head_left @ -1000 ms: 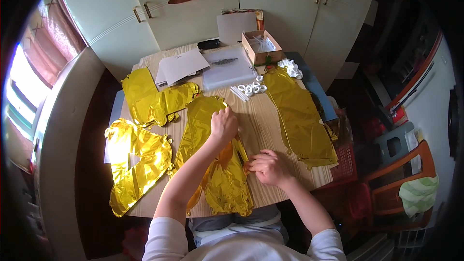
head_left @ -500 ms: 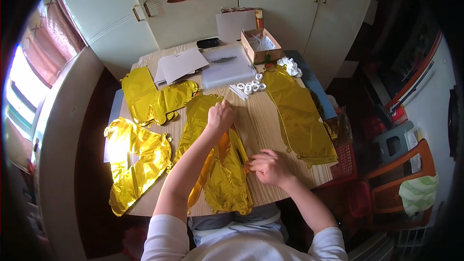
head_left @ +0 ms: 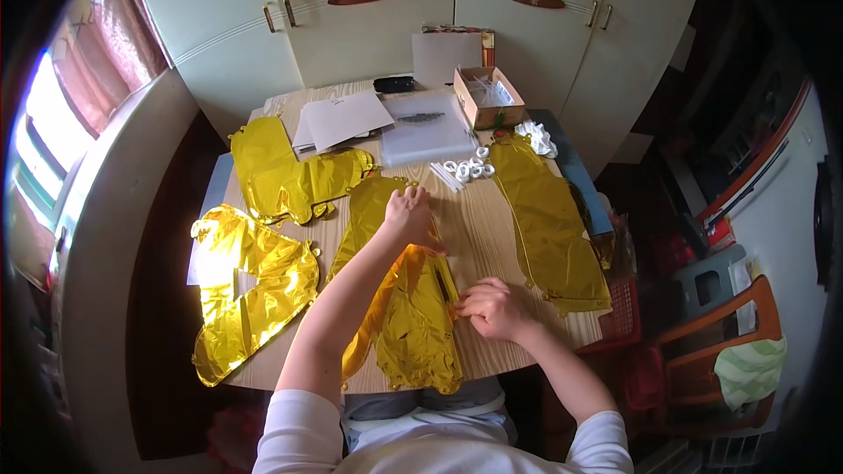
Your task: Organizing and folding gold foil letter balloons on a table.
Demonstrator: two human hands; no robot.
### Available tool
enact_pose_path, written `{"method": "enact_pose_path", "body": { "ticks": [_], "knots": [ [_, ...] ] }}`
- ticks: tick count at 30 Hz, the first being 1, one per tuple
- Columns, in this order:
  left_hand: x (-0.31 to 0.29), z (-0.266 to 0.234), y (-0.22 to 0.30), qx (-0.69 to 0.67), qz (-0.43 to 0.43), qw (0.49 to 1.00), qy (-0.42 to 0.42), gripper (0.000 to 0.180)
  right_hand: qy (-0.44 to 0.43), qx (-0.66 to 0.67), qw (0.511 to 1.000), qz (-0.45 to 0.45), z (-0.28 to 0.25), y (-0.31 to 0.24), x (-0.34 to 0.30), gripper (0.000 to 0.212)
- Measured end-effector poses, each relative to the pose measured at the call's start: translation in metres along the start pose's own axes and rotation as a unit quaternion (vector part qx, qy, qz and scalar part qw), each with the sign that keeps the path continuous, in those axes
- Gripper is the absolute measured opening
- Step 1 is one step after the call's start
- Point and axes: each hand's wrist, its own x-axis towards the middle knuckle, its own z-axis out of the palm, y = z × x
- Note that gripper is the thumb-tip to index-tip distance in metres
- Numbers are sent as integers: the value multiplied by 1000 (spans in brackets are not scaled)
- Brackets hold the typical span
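A flat gold foil balloon (head_left: 417, 329) lies in front of me at the table's middle, creased, with an orange-tinted strip showing along its left part. My left hand (head_left: 411, 218) is over its upper right part, fingers bent and closed on the foil; the fingertips are partly hidden. At the balloon's right edge, my right hand (head_left: 493, 307) pinches the foil between thumb and fingers, resting low by the tabletop. Beside it on the left is a shiny gold foil balloon (head_left: 281, 276). Another gold foil balloon (head_left: 263, 158) lies behind that, and one more gold foil balloon (head_left: 549, 228) is at the right.
White rolled rings (head_left: 474, 169) and white sticks (head_left: 446, 177) lie beyond my hands. Farther back are grey-white sheets (head_left: 351, 118), a clear plastic stack (head_left: 421, 145), a black tray (head_left: 393, 84) and an open box (head_left: 489, 110). An orange chair (head_left: 729, 316) stands at right.
My left hand has turned, its fingers now pointing down and to the right along the foil. My right hand stays at the balloon's edge. The whole view has shifted slightly.
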Motion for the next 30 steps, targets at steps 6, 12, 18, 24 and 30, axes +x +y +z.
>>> {"method": "enact_pose_path", "body": {
  "ticks": [6,12,18,24,30],
  "knots": [
    [2,4,0,0,-21,1000,-9,119,15,-82,996,-30,2,29,30,25],
    [0,2,1,7,-25,1000,-13,121,-53,-139,986,-75,-3,37,40,28],
    [2,1,2,-3,-22,1000,-18,117,-101,-115,984,-95,-11,30,20,29],
    [10,7,-5,10,-18,1000,-7,109,-96,-105,986,-80,-17,18,2,27],
    [18,12,-16,5,-40,999,3,102,-87,-100,987,-94,-19,10,-3,24]
  ]
}}
